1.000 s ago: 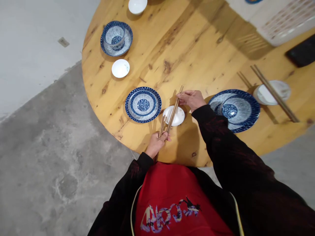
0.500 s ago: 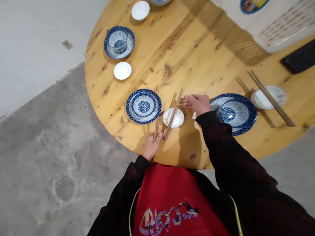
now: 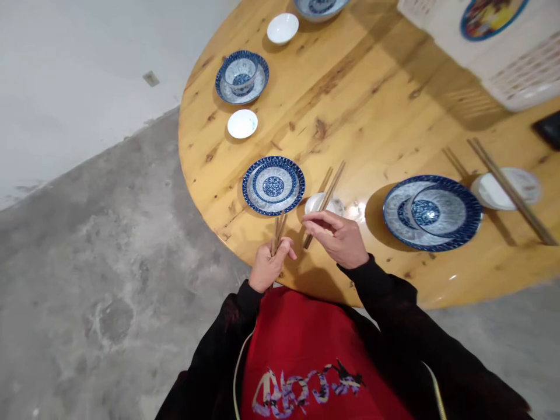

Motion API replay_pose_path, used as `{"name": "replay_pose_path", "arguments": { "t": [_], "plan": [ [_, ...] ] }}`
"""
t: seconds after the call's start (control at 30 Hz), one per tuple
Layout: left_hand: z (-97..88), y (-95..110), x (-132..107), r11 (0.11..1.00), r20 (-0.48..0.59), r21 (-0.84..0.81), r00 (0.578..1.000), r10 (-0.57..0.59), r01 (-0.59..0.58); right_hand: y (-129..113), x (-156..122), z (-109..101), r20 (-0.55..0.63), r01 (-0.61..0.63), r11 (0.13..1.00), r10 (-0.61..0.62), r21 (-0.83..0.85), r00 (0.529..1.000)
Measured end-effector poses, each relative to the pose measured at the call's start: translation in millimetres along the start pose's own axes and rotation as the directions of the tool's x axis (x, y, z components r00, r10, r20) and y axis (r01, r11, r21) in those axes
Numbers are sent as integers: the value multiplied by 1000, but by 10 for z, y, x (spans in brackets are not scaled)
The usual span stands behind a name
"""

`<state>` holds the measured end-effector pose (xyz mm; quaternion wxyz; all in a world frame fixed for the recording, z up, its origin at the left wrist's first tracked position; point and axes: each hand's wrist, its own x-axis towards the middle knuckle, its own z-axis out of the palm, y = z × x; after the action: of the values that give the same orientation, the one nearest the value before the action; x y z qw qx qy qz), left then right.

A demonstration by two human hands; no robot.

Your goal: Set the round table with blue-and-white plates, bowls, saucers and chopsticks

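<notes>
My left hand (image 3: pixel 269 265) is closed around several wooden chopsticks (image 3: pixel 279 232), whose ends stick up past the fingers near the table's front edge. My right hand (image 3: pixel 336 238) hovers just to the right, thumb and fingers drawn together, with nothing visible in them. Behind its fingertips a small white bowl (image 3: pixel 336 205) carries a pair of chopsticks (image 3: pixel 332 185) laid across it; the hand partly hides both. Left of that bowl is a blue-and-white plate (image 3: pixel 298 186) with a matching bowl (image 3: pixel 273 186) on it.
On the wooden table's (image 3: pixel 371 105) right stands another plate (image 3: pixel 476 216) with a bowl (image 3: pixel 441 213), beside a white bowl (image 3: pixel 527 184) bearing chopsticks (image 3: pixel 516 195). Further settings line the far left. A white basket (image 3: pixel 455 46) and a dark object (image 3: pixel 549 129) lie at the upper right.
My right hand has moved left and toward me, from beside the right-hand plate to the front of the small white bowl. My left hand still holds its chopsticks. The view has shifted.
</notes>
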<state>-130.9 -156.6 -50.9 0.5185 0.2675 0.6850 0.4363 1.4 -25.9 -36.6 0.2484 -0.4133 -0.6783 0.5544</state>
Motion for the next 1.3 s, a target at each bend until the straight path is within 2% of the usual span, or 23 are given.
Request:
{"name": "replay_pose_path", "arguments": {
  "t": [0.07,0.13,0.23,0.37,0.5,0.63,0.73,0.9,1.3],
  "plan": [
    [2,-25,-53,1000,-19,-10,1000,-5,5,39,14,87,8,13,1000,-12,-21,1000],
    [-4,-75,-101,1000,-54,-23,998,-12,11,111,44,89,-34,17,994,-21,-109,999],
    [-23,-177,-155,998,-101,-53,994,-29,23,246,106,-49,-131,-20,935,-29,-354,991],
    [-51,-297,-197,995,-152,-67,985,-77,68,411,201,-298,-178,-102,787,-10,-608,984],
    [-58,-344,-219,995,-171,-73,982,-83,72,446,267,-360,-113,-90,647,6,-757,994],
    [-41,-354,-233,996,-163,-63,984,-68,59,372,312,-260,-42,-68,482,64,-873,997],
    [-33,-369,-239,998,-174,-50,984,-45,37,341,343,-198,1,-44,414,107,-909,994],
    [-34,-387,-235,997,-183,-64,982,-55,44,366,354,-189,41,-20,383,149,-924,988],
    [0,-424,-220,999,-210,-50,977,-28,18,345,289,-179,58,-2,369,151,-929,987]
  ]
}}
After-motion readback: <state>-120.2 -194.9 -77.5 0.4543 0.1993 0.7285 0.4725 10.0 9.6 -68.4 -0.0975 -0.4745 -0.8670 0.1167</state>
